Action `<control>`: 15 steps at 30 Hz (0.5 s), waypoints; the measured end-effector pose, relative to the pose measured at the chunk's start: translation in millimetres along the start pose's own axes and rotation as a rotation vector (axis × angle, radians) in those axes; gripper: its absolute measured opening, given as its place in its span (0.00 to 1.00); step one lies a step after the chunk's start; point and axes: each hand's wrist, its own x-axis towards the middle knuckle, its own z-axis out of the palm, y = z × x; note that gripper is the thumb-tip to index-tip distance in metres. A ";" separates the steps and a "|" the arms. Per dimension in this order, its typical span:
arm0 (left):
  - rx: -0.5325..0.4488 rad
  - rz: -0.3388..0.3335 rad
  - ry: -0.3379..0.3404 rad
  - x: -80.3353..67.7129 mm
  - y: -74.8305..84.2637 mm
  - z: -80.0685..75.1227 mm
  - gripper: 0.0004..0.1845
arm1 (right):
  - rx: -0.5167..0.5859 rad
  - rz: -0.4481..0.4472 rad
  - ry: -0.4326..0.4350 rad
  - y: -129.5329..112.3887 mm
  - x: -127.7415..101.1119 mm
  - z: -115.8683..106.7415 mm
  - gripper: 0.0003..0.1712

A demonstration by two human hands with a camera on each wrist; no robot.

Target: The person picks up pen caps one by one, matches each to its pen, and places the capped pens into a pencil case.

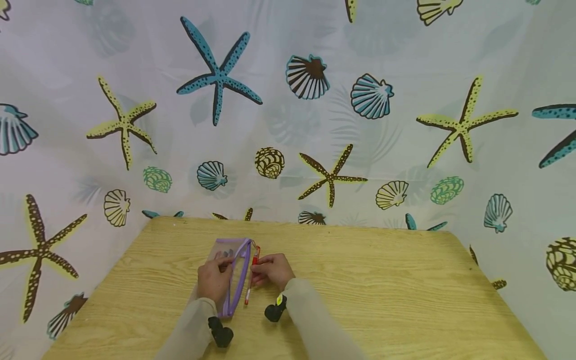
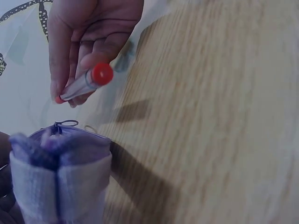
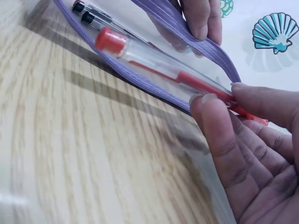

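The right hand point(image 1: 272, 270) pinches the red pen point(image 1: 250, 280), long axis near-to-far, just right of the purple pencil pouch point(image 1: 234, 280); the left hand point(image 1: 213, 280) grips the pouch.

— What is the pouch like?
— A clear plastic pencil pouch with a purple zip edge point(image 1: 234, 280), lying flat on the light wooden table point(image 1: 382, 290), nearer the near edge and left of the middle. Its zip mouth stands open, and two black-capped pens point(image 3: 88, 13) lie inside.
— And the pen?
— A clear-barrelled pen with a red cap and red tip point(image 1: 251, 280), just beside the pouch's right edge, running near to far. In the right wrist view it lies tilted against the open purple rim.
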 end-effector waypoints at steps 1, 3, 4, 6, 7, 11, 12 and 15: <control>-0.002 -0.003 -0.001 -0.2 -0.1 0.1 0.10 | -0.003 0.004 0.000 1.1 1.4 2.0 0.10; -0.006 -0.010 -0.001 -0.4 -0.7 0.4 0.10 | -0.006 0.013 0.002 3.1 4.6 5.8 0.10; -0.008 -0.013 -0.001 -0.4 -0.8 0.4 0.10 | -0.010 0.017 0.002 4.1 6.3 7.5 0.10; -0.014 -0.016 0.002 -0.4 -1.0 0.2 0.10 | -0.014 0.028 0.005 5.8 9.6 11.1 0.10; -0.015 -0.017 0.002 -0.4 -1.1 0.0 0.10 | -0.012 0.036 0.007 6.3 11.0 12.8 0.09; -0.011 -0.012 0.001 -0.2 -1.6 -0.4 0.10 | -0.034 0.055 0.012 8.5 15.6 20.3 0.09; -0.010 -0.013 0.001 -0.2 -1.5 -0.6 0.10 | -0.039 0.062 0.012 9.4 16.9 22.2 0.08; -0.006 -0.008 0.001 -0.1 -1.6 -0.6 0.09 | -0.062 0.066 0.011 12.5 21.3 27.1 0.08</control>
